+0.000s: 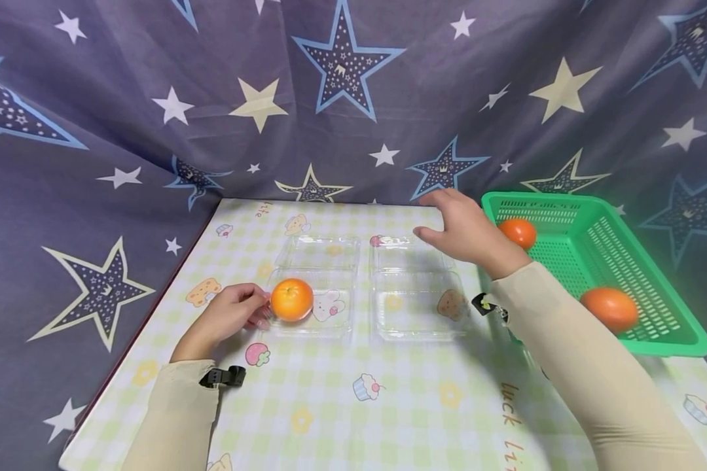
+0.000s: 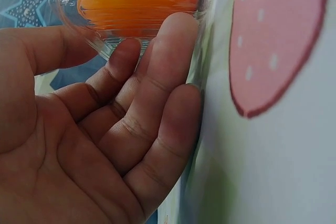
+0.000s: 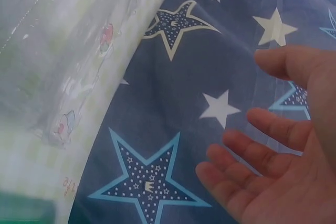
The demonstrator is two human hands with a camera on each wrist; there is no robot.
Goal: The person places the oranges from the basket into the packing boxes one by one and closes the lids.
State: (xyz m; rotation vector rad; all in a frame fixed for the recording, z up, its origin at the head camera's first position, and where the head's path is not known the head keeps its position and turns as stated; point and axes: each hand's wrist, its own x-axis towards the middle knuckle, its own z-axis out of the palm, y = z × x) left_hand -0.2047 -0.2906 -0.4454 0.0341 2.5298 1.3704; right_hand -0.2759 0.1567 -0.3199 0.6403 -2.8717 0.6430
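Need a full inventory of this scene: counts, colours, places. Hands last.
Orange: 1, orange, in the left container's near half
Clear plastic containers: 2, colourless, open side by side on the table
Basket: 1, green, table's right side
Round fruits: 2, red-orange, in the basket, one far left, one near
Table covering: 1, pale green-and-white check with cartoon prints, under everything
Curtain: 1, dark blue-purple with stars, behind the table
Wrist straps: 2, black, one per cuff
Sleeves: 2, beige, both arms
Left hand: 1, bare, fingers at the left container's edge
Right hand: 1, bare, beside the basket, holding nothing
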